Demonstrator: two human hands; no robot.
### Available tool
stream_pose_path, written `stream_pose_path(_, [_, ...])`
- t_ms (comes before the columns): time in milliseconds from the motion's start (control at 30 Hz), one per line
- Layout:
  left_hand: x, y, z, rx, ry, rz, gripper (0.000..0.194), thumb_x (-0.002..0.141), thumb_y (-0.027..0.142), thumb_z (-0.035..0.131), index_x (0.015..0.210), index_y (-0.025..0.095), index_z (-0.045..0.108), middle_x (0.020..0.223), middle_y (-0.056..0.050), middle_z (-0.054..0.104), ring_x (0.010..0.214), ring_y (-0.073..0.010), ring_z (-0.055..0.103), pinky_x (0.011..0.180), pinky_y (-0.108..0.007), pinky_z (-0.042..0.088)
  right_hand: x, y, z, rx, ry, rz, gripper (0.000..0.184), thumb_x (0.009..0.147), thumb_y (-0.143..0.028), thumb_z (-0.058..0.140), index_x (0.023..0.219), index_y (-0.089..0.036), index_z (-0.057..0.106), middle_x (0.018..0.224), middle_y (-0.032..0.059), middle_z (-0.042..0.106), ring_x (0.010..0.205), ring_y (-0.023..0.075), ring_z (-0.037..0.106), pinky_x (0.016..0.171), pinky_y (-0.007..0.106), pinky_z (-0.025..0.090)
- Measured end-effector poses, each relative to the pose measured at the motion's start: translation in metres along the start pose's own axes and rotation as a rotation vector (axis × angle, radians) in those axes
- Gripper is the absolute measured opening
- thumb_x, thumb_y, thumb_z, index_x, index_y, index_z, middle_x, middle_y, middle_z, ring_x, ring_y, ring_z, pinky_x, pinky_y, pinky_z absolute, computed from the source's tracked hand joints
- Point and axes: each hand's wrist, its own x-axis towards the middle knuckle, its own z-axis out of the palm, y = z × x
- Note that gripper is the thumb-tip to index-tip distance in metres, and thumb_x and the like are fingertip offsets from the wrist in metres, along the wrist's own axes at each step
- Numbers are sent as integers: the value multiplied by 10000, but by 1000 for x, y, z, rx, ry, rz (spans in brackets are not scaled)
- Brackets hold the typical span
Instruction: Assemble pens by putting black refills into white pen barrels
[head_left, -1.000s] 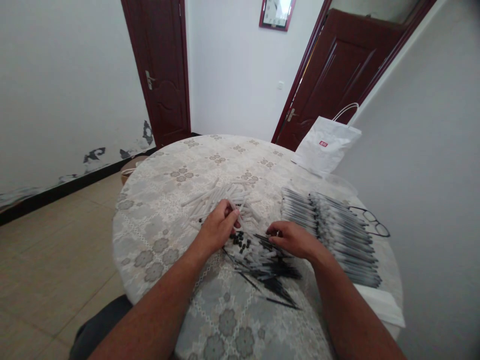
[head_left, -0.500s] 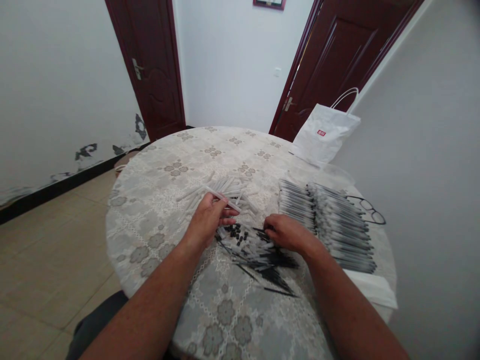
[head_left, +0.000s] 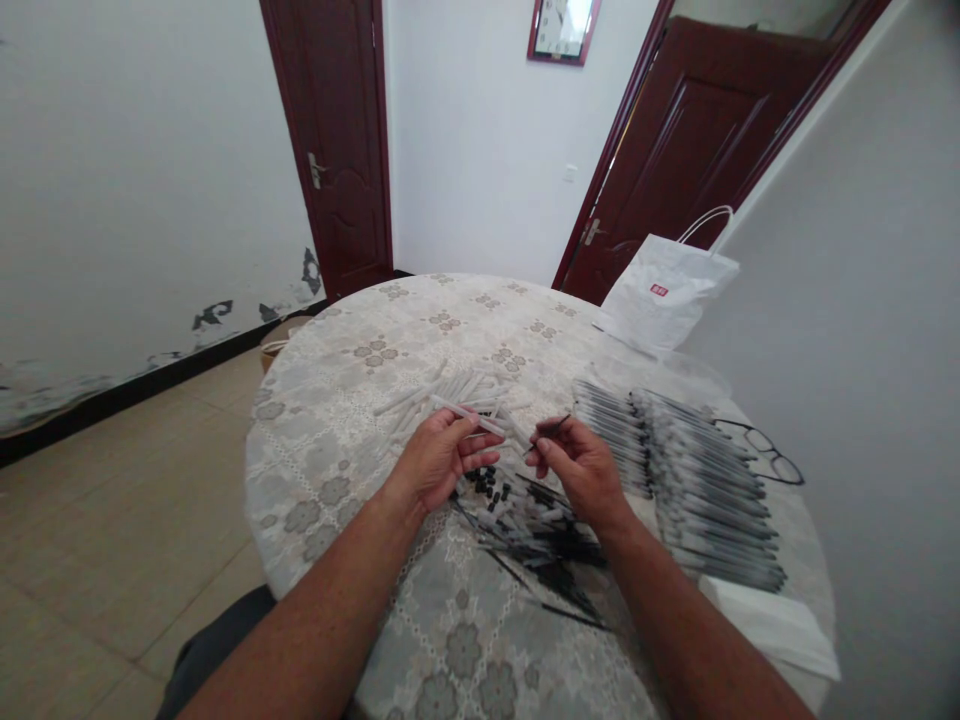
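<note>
My left hand (head_left: pixel 439 462) is closed around a clear pen barrel (head_left: pixel 469 417), held just above the table. My right hand (head_left: pixel 574 462) pinches a thin black refill (head_left: pixel 553 430), its tip pointing toward the barrel. The two hands are a short gap apart. Beyond the left hand lies a loose heap of clear barrels (head_left: pixel 442 395). Under and in front of the hands lie black refills (head_left: pixel 544 545) and small black caps (head_left: pixel 487 485).
Rows of assembled pens (head_left: pixel 690 470) lie at the right on the round table with a floral cloth (head_left: pixel 360 390). Eyeglasses (head_left: pixel 769 455) sit near the wall; a white paper bag (head_left: pixel 664 295) stands at the back. White paper (head_left: pixel 780 625) lies at the table's right edge.
My left hand has lifted a clear barrel from the heap. My right hand has risen off the refill pile with one refill and moved toward the left hand.
</note>
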Motion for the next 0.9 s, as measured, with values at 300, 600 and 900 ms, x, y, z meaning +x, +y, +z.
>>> stream_pose_path(300, [0, -4, -2, -48, -56, -10, 139, 895, 216, 664, 927, 147, 548, 900, -101, 724, 862, -243, 754, 716, -354, 627, -7, 2, 19, 74, 114, -123, 106, 884, -284, 705, 976, -244, 671, 1028, 39, 707, 884, 205, 727, 750, 357, 596])
stream_pose_path(600, [-2, -7, 2, -91, -79, -46, 183, 876, 220, 688, 953, 163, 532, 916, -88, 714, 852, -241, 756, 719, -373, 636, -9, 5, 14, -278, 16, -193, 142, 883, -306, 689, 1016, -261, 715, 1063, 57, 688, 1003, 220, 644, 870, 364, 539])
stream_pose_path(900, [-2, -6, 5, -135, 38, 9, 192, 884, 199, 679, 903, 172, 490, 933, -83, 701, 880, -246, 755, 751, -407, 633, -10, 2, 13, 126, 179, -124, 346, 966, -473, 504, 1254, -292, 569, 1150, 76, 623, 753, 163, 629, 643, 334, 536])
